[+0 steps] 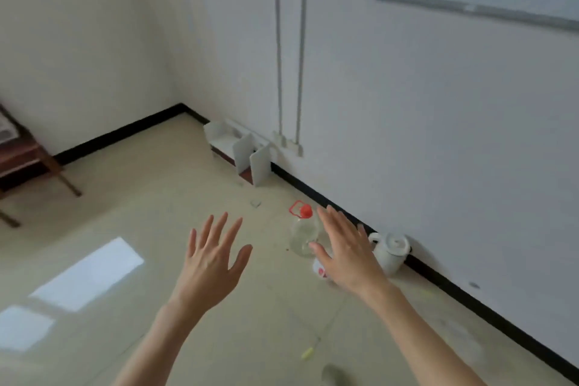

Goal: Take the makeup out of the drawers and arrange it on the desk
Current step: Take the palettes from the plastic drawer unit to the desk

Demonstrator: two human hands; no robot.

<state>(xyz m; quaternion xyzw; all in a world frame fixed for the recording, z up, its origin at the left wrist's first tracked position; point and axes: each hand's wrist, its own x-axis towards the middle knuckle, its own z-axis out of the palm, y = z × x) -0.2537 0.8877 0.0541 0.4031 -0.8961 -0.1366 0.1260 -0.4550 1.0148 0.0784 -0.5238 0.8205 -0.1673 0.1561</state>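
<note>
Both my hands are stretched out in front of me over a beige tiled floor. My left hand [213, 257] is open, fingers spread, palm down, holding nothing. My right hand [346, 249] is also open with fingers apart and holds nothing. No makeup, drawers or desk top show in the head view. The picture is blurred.
A clear plastic jug with a red cap [303, 233] stands on the floor beside my right hand. A white kettle [391, 251] sits against the wall. A white divider rack [241, 150] stands near the corner. A wooden furniture piece [28, 163] is at the left edge.
</note>
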